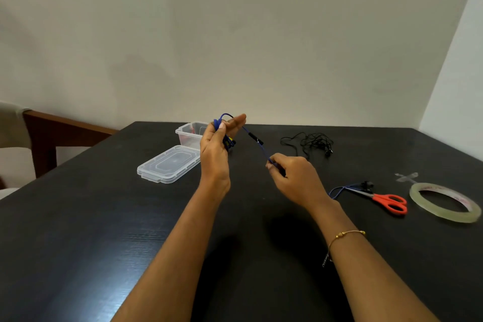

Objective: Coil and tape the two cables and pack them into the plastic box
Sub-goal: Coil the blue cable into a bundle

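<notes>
While my left hand (218, 150) gripped the coiled blue cable (257, 142) above the desk (104, 230), my right hand (292, 178) pinched its tail; the plastic box (189, 134) sat open near the far edge.

Table (78, 243): dark, wood-grained | Scissors (386, 202): orange handles, lay flat at right, blades pointed left | Chair (52, 133): brown wood, stood off the table's left edge | Wall (235, 34): plain, pale, rose behind the table
</notes>
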Tool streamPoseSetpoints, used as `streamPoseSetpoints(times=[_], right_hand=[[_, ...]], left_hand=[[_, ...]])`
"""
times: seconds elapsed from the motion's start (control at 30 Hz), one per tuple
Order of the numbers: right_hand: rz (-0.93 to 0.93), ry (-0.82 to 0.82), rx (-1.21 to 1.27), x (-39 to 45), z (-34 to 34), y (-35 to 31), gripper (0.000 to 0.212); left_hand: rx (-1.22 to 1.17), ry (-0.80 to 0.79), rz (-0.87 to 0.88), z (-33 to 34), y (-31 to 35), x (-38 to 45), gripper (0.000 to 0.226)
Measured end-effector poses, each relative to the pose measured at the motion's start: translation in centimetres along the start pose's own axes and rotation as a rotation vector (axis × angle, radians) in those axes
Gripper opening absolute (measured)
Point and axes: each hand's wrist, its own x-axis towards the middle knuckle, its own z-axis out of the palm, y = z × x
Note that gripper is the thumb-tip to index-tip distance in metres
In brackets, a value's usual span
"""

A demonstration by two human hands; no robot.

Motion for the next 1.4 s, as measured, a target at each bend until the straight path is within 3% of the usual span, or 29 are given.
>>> streamPoseSetpoints(times=[0.13, 0.27, 0.33, 0.5, 0.63, 0.77, 0.87, 1.03, 1.23, 1.3, 1.4], right_hand=[[0.053, -0.039, 0.05, 0.1, 0.2, 0.2, 0.019], [0.14, -0.044, 0.182, 0.4, 0.6, 0.1, 0.059], [0.171, -0.047, 0.243, 0.4, 0.7, 0.2, 0.068], [0.092, -0.105, 0.106, 0.2, 0.7, 0.4, 0.04], [0.035, -0.22, 0.032, -0.1, 0.4, -0.3, 0.031], [-0.087, -0.267, 0.024, 0.0, 0.1, -1.4, 0.027], [-0.169, -0.22, 0.048, 0.1, -0.1, -2.1, 0.021], [-0.22, -0.071, 0.073, 0.0, -0.3, -1.9, 0.021], [-0.179, 0.089, 0.025, 0.1, -0.5, -0.7, 0.022], [-0.152, 0.103, 0.038, 0.2, -0.5, -0.3, 0.015], [-0.112, 0.128, 0.096, 0.4, -0.4, 0.1, 0.014]], left_hand=[[-0.035, -0.033, -0.038, 0.1, -0.3, -0.2, 0.035], [0.003, -0.059, -0.073, 0.4, -0.7, -0.6, 0.036], [-0.023, -0.062, -0.112, 0.6, -0.5, -0.7, 0.036], [-0.377, -0.02, -0.286, 0.3, -0.1, -0.2, 0.035], [-0.513, 0.067, -0.273, -0.3, 0.2, 0.4, 0.03], [-0.153, 0.104, -0.154, -0.4, -0.3, 0.6, 0.021], [0.306, -0.052, -0.062, -0.8, -1.2, 0.2, 0.022], [0.552, -0.267, -0.057, -0.9, -2.2, -0.7, 0.033], [0.771, -0.496, -0.314, -0.7, -1.4, -1.1, 0.054], [0.776, -0.596, -0.425, -0.8, -1.2, -1.0, 0.061], [0.679, -0.64, -0.596, -1.1, -0.7, -0.8, 0.051]])
